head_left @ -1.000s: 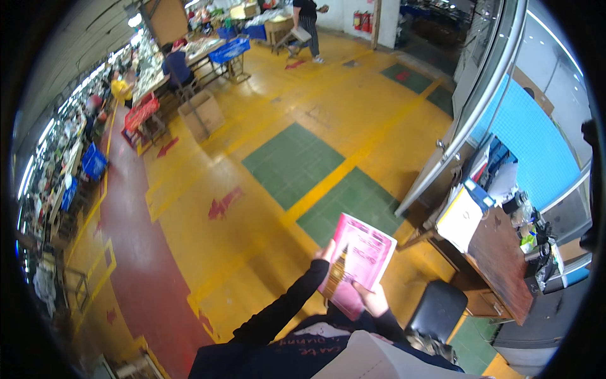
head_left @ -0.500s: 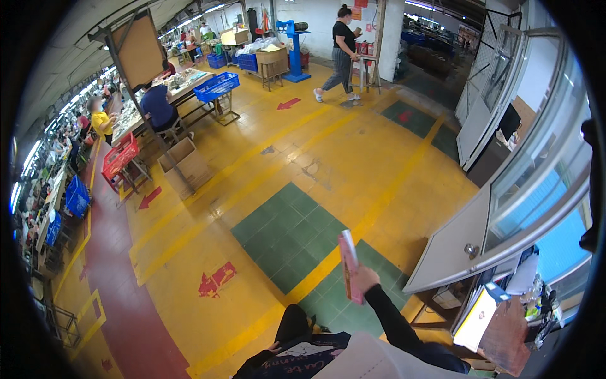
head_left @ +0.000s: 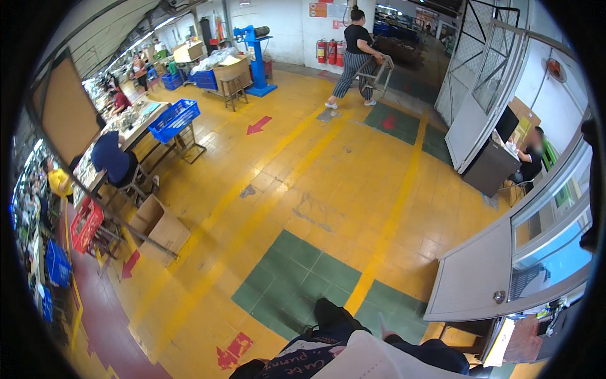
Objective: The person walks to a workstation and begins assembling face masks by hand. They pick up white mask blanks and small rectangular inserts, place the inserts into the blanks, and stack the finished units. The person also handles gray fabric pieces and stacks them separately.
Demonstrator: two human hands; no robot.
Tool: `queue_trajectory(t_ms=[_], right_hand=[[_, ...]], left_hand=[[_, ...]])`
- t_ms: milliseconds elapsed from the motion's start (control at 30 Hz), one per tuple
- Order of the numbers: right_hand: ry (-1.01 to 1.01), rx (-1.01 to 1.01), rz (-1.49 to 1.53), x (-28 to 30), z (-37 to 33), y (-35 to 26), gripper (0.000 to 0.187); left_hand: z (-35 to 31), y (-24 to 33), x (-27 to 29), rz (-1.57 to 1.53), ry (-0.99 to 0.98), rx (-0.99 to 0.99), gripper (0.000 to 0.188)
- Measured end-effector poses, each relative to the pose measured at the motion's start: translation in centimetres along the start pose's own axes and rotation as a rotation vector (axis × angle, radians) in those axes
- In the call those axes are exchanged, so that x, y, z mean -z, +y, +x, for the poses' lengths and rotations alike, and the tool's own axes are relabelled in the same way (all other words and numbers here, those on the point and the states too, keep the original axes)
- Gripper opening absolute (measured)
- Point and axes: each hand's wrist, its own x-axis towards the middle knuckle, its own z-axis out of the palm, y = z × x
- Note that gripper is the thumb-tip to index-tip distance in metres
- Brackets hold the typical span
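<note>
My right hand [head_left: 390, 335] is low in the head view, mostly hidden behind a pale sheet-like surface and my dark sleeve. A thin, pale edge [head_left: 382, 323] sticks up from its fingers, seemingly the flat pink-and-white item that shows more plainly in the earlier frame. Its kind cannot be made out. My left hand is out of sight; only a dark sleeve [head_left: 249, 369] shows at the lower edge. Below me are my dark printed top and one dark-clad leg [head_left: 334, 314], above green floor tiles [head_left: 287, 271].
A white door [head_left: 470, 281] stands at right, near a desk with papers [head_left: 502, 341]. Ahead, a person [head_left: 360, 54] handles a metal-framed stand [head_left: 380, 72]. At left are a cardboard box [head_left: 161, 230], a worktable, a blue crate [head_left: 175, 120] and a red crate [head_left: 86, 225].
My view has shifted forward and to the right. My right hand has dropped back toward my body, and my left hand has left the view. The person ahead now grips the stand.
</note>
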Motion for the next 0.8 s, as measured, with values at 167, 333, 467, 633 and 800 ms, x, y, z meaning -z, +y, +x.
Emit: queue_trajectory(t_ms=[167, 333, 467, 633, 800], right_hand=[[0.069, -0.054, 0.091, 12.5, 8.1, -15.3, 0.042], [0.192, 0.255, -0.045, 32.0, 20.1, -38.8, 0.039], [0.228, 0.425, -0.081, 43.0, 27.0, -55.8, 0.037], [0.289, 0.516, 0.053, 52.8, 34.7, -75.3, 0.035], [0.412, 0.569, 0.321, 62.3, 36.7, -89.8, 0.037]], left_hand=[[10.5, 8.2, 11.7, 0.067, 0.065, -0.037, 0.047], [14.7, 13.9, 16.7, 0.07, 0.15, 0.04, 0.048], [17.1, 20.8, 21.3, 0.071, 0.309, 0.162, 0.049], [22.6, 32.3, 34.4, 0.044, 0.42, 0.266, 0.044], [32.2, 41.6, 51.3, 0.087, 0.374, 0.142, 0.039]])
